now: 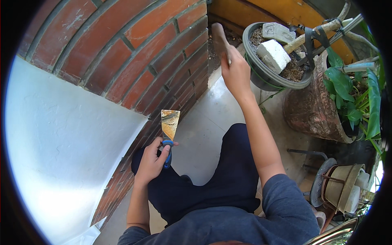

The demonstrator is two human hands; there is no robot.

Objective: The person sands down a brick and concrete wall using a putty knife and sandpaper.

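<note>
Brick wall (151, 57): left hand (153, 160) around 1 blue-handled scraper (168, 135) (blade (170, 121) ochre-streaked), right hand (237, 71) around brown tool (219, 38)

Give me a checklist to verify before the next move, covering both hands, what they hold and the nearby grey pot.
1. Scraper gripped in left hand: ok.
2. Scraper blade clean: not ok, orange and dark stains.
3. Brown tool held in right hand: ok.
4. Brown tool's exact type: cannot tell.
5. Right hand free of contact with grey pot: cannot tell.
</note>
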